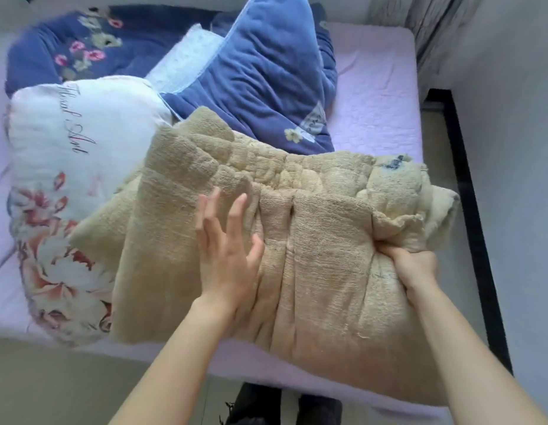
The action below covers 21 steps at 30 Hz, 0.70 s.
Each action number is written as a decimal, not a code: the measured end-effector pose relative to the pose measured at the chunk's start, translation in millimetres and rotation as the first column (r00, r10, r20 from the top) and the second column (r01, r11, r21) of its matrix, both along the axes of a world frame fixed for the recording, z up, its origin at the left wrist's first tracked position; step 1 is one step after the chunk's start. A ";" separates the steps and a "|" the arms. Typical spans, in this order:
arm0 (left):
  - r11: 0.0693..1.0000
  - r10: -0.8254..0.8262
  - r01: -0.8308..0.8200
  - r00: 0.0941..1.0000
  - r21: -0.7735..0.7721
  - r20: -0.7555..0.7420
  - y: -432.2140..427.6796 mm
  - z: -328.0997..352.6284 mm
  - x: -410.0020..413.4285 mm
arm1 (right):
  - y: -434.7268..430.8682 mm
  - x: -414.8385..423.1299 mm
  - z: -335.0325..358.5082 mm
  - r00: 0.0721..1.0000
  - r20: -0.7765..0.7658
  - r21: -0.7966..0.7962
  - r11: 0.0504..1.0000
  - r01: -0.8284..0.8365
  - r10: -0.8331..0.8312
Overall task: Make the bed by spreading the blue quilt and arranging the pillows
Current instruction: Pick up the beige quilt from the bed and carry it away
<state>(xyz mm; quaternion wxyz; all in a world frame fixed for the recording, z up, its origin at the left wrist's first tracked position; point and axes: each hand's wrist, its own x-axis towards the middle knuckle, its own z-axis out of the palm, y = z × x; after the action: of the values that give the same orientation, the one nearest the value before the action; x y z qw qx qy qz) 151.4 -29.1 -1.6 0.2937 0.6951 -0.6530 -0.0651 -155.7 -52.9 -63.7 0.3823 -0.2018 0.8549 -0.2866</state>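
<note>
Two pillows lie at the near edge of the bed (377, 87): a beige one (328, 240) and a white floral one (67, 133) with cursive writing too blurred to read. One blue quilt (266, 72) is bunched behind them. The left hand (226, 250) is spread flat over the beige pillow, and the right hand (414, 265) grips its edge.

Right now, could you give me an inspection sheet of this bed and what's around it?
Surface: bed with a pink sheet, showing on the right.
Job's things: blue quilt bunched at the far side; white floral pillow on the left; beige pillow nearest, overlapping it.
Clutter: nothing seen.
Hands: left hand open, fingers spread over the beige pillow; right hand grips its right edge.
Cables: nothing seen.
Surroundings: dark bed frame, grey floor, curtain on the right.
</note>
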 end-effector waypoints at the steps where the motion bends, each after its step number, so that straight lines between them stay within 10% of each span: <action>1: 0.993 0.116 -0.116 0.993 -0.001 0.023 3.1 9.8 31.1 | 1.0 5.1 5.8 1.000 -0.017 0.006 1.000 0.005 -0.005; 4: 0.861 0.425 -0.416 0.904 0.292 0.037 -5.4 24.7 128.1 | 2.9 21.6 13.9 0.998 -0.063 0.034 0.999 0.022 -0.020; 7: 0.727 0.401 -0.386 0.910 0.568 0.105 -32.4 16.5 185.6 | 0.1 39.1 22.2 0.995 -0.099 0.051 0.998 0.034 -0.029; 15: 0.626 0.044 0.010 0.998 0.780 -0.047 -110.0 -9.4 247.9 | -11.2 41.2 12.4 0.986 -0.156 0.120 0.990 0.070 -0.051; 21: 0.589 0.091 -0.093 0.995 0.803 0.049 -104.4 -15.1 247.3 | 14.9 44.3 7.0 0.989 -0.109 0.144 0.982 0.120 -0.105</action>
<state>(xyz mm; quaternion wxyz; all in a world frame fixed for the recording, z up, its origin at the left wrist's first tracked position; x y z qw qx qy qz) 398.7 -133.6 -16.6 -0.0486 0.7857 -0.5170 -0.3362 -111.4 -38.0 -56.7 0.3361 -0.1380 0.9023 -0.2319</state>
